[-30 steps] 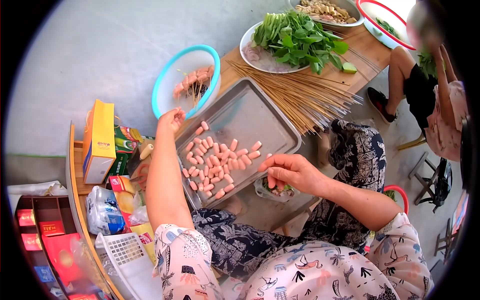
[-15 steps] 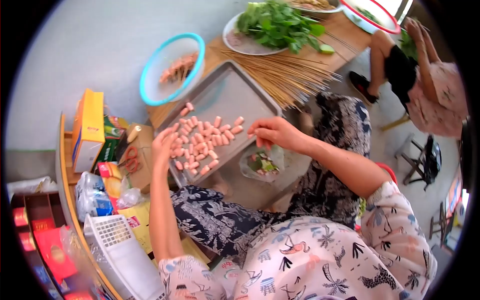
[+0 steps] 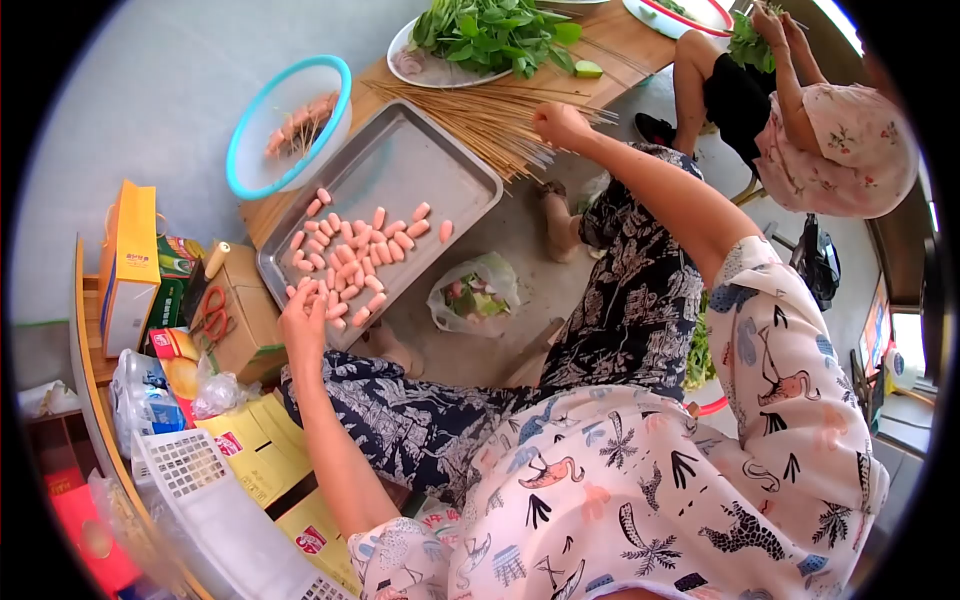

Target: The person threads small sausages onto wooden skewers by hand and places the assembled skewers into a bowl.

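Small pink sausages (image 3: 350,262) lie loose across the lower half of a grey metal tray (image 3: 430,150). At the tray's near left edge is my left hand (image 3: 302,320), its fingers curled together around a small sausage. My right hand (image 3: 562,127) is closed over the ends of the bamboo skewers (image 3: 480,115), which are spread on the wooden table beyond the tray. Its fingers are pinched on a skewer, though the fingertips are partly hidden. A single sausage (image 3: 445,231) rests near the tray's right rim.
A blue-rimmed basin (image 3: 233,150) holds skewered sausages. Leafy greens (image 3: 490,35) fill a plate on the table. Below the tray sits a plastic bag (image 3: 475,297) of scraps. Boxes and red scissors (image 3: 214,312) stand at left. Another person (image 3: 835,140) sits at right, handling greens.
My right hand has moved from the tray's right edge out to the skewers. My left hand has drawn slightly toward me and closed at the sausages. The camera view has shifted.
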Available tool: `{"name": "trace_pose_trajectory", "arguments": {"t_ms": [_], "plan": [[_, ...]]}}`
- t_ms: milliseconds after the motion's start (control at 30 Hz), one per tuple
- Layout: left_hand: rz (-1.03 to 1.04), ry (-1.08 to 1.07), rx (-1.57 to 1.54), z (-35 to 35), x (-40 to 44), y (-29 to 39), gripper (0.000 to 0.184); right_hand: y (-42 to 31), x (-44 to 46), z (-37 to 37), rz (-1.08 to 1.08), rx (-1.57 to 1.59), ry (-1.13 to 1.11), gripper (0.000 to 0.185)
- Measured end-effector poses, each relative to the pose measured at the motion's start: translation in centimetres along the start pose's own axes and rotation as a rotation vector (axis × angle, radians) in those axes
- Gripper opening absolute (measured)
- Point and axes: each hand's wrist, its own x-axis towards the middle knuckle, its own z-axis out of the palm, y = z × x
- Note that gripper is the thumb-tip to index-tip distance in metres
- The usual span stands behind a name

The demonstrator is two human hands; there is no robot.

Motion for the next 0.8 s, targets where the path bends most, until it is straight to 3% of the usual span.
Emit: {"name": "trace_pose_trajectory", "arguments": {"t_ms": [133,267,467,800], "plan": [[0.017,0.026,0.06,0.6,-0.3,1.6,0.027,2.4,-0.3,1.4,0.118,-0.23,0.032,0.019],[-0.022,0.024,0.062,0.6,-0.4,2.6,0.024,3.3,0.1,2.7,0.037,-0.307,0.036,0.022],[-0.024,0.012,0.092,0.6,-0.5,3.7,0.025,3.3,1.2,4.7,0.035,-0.359,0.16,0.016],[-0.002,0.011,0.12,0.7,-0.6,5.2,0.023,0.8,0.9,2.7,0.011,-0.281,0.052,0.017]]}}
